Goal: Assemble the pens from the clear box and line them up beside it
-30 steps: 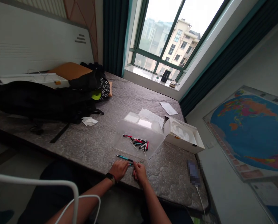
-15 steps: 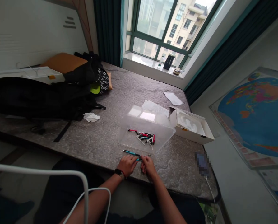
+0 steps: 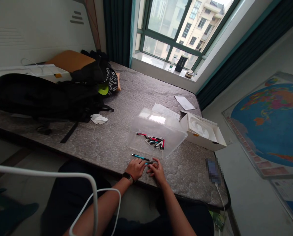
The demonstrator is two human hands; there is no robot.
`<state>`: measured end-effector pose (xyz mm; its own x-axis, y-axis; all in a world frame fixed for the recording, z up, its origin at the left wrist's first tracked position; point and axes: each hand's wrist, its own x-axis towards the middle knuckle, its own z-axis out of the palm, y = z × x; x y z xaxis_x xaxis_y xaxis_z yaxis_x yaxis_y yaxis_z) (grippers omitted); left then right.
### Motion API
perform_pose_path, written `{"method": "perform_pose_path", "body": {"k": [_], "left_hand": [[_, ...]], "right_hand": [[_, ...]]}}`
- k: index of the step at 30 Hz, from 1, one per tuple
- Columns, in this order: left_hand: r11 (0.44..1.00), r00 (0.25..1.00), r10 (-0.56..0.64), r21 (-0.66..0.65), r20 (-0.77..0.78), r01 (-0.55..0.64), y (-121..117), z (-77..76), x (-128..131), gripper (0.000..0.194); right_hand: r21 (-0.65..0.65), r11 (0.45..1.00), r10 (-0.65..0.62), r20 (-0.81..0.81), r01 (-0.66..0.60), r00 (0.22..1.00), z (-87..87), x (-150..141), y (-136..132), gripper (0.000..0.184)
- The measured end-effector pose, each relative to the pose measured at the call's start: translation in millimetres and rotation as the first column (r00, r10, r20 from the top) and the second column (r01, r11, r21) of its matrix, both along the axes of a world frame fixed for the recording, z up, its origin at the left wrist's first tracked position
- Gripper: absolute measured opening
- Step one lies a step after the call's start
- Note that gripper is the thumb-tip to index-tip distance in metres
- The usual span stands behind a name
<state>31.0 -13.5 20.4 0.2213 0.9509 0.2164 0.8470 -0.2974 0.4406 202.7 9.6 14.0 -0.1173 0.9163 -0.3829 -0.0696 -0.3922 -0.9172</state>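
From where I'm standing, the person is working at the near edge of a grey mattress (image 3: 112, 137), and a teal-and-black pen (image 3: 150, 162) is lying across between the two hands. The left hand (image 3: 136, 168) is keeping its fingers together, clamping on the pen's teal part; the right hand (image 3: 158, 172) is curling its fingers at the black end, and I cannot tell whether they are gripping it. A second teal pen (image 3: 140, 157) is resting just beyond, between the hands and a clear plastic bin (image 3: 171, 149), inside which red, black, white and teal pen pieces (image 3: 155, 141) are lying in a heap. A white tube (image 3: 95, 196) is bending past the left forearm.

Toward the right edge, an open white box (image 3: 203, 139) is sitting close against the bin, while a blurred device (image 3: 214, 172) is trailing a white cable (image 3: 220, 200) over the near right corner. Papers (image 3: 184, 102) are lying toward the far edge. On the left, a crumpled tissue (image 3: 99, 119) is resting beside a black bag (image 3: 45, 98), with an orange cushion (image 3: 70, 60) showing behind.

The mattress cover is showing a quilted, mottled pattern. Beyond the far edge, daylight is coming through a green-framed window (image 3: 171, 42) between dark teal curtains (image 3: 118, 32), and a world map (image 3: 271, 114) is hanging on the right wall.
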Motion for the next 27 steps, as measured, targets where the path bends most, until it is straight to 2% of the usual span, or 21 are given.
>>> {"method": "perform_pose_path", "body": {"k": [7,12,16,18,23,27], "left_hand": [[1.000,1.000,0.018,0.013,-0.015,-0.018,0.6,-0.2,1.7,0.031],[1.000,1.000,0.011,0.015,-0.027,-0.011,0.4,0.7,2.8,0.030],[1.000,0.999,0.009,0.013,-0.046,-0.008,-0.1,0.6,2.3,0.031],[1.000,0.999,0.006,0.008,-0.051,-0.005,0.0,-0.6,1.7,0.032],[1.000,0.999,-0.007,0.007,-0.044,0.007,0.4,-4.6,1.0,0.037],[1.000,0.999,-0.014,0.008,-0.041,0.014,0.5,-5.1,1.1,0.038]], "right_hand": [[-0.006,1.000,-0.022,0.063,0.022,0.998,-6.9,-2.2,1.9,0.050],[0.014,0.996,-0.084,-0.031,0.085,0.996,-3.5,-0.9,0.5,0.059],[-0.044,0.996,-0.080,0.068,0.083,0.994,-2.7,-6.0,4.1,0.050],[-0.033,0.998,-0.057,0.088,0.060,0.994,-3.6,-7.7,5.1,0.049],[0.028,0.996,-0.080,-0.032,0.081,0.996,-4.1,-1.0,-2.1,0.058],[0.055,0.992,-0.110,-0.044,0.112,0.993,-2.7,1.6,-8.3,0.053]]}}
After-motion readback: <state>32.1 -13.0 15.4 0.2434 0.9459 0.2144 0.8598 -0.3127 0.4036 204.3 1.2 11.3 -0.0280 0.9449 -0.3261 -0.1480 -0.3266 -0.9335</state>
